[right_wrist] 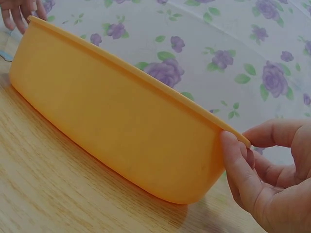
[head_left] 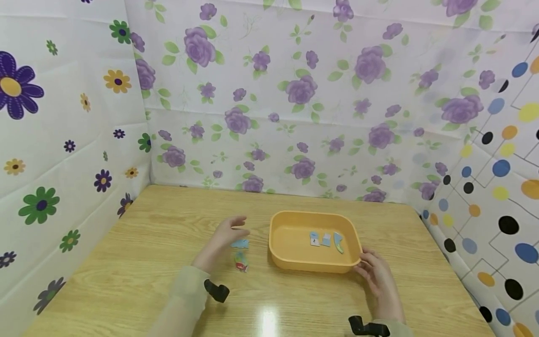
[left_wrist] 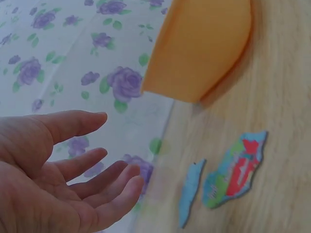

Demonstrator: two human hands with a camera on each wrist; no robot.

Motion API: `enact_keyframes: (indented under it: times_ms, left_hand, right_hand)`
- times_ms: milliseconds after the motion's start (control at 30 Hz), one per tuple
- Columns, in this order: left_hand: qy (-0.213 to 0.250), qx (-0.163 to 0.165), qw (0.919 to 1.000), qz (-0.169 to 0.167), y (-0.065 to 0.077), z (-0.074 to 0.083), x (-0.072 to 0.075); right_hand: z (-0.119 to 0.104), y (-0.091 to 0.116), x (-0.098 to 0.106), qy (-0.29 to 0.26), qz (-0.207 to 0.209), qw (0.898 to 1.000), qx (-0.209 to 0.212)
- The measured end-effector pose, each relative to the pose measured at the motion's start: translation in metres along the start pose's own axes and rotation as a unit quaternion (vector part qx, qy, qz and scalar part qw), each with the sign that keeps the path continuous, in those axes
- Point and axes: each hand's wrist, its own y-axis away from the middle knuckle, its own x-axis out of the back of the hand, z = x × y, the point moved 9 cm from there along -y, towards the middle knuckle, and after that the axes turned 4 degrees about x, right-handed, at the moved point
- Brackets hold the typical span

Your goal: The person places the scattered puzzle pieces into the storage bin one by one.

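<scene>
An orange plastic basin (head_left: 311, 267) stands on the table, its rim pinched at the right front corner by my right hand (head_left: 379, 276). In the right wrist view, thumb and fingers (right_wrist: 238, 170) meet around that rim. Inside lie three small flat pieces: a blue-and-white one (head_left: 314, 238), another beside it (head_left: 326, 239), and a curved blue-green one (head_left: 338, 243). My left hand (head_left: 223, 238), holding nothing, is left of the basin with fingers apart. Near it on the table are a narrow light-blue cardboard piece (left_wrist: 191, 191) and a larger blue-green piece with red print (left_wrist: 236, 170).
The wooden tabletop (head_left: 168, 234) runs back to a white cloth with purple flowers (head_left: 303, 89). Patterned cloths also hang at the left (head_left: 63, 140) and right (head_left: 484, 187). Black straps with mounts (head_left: 216, 290) are on both wrists.
</scene>
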Motion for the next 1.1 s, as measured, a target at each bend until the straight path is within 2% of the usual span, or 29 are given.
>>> enact_keyframes:
  times_ms: [433,600,933,1100]
  left_hand:
    - [-0.030,0.038,0.9986,0.022,-0.003,-0.040,0.007]
    - [-0.054,0.037,0.9974,0.029,-0.004,-0.046,0.009]
    - [-0.091,0.033,0.9944,0.043,-0.008,-0.052,0.011]
    - [-0.096,0.031,0.9943,0.035,-0.010,-0.056,0.010]
  right_hand:
    - [0.000,0.002,-0.001,-0.011,0.001,1.000,-0.004]
    - [-0.001,0.003,-0.001,0.004,-0.001,1.000,0.003]
    - [-0.001,0.002,-0.002,-0.002,0.000,1.000,0.006]
    - [-0.002,0.002,-0.002,0.001,-0.005,1.000,0.016]
